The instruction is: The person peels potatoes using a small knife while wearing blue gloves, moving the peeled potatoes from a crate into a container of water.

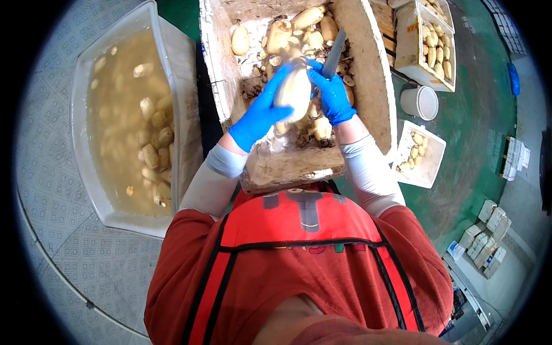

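Observation:
My left hand (263,114), in a blue glove, is closed around a pale lotus root segment (293,95), which is blurred. Close by on the right, my right hand (331,92), also gloved in blue, holds a knife (335,54) with its broad grey blade pointing up and away from me. Some right-hand fingers are near the far end of the root; whether they touch it I cannot tell. Both hands are over a worn, whitish foam box (375,86). Inside it lie more lotus root segments (240,40), cut slices and dark trimmings.
At the left stands a large white tub (166,56) of cloudy water with many lotus roots in it. To the right are foam boxes of roots (409,51), a white bucket (427,103) and a smaller foam box (427,172) on a green floor. Stacked boxes (487,246) stand farther off.

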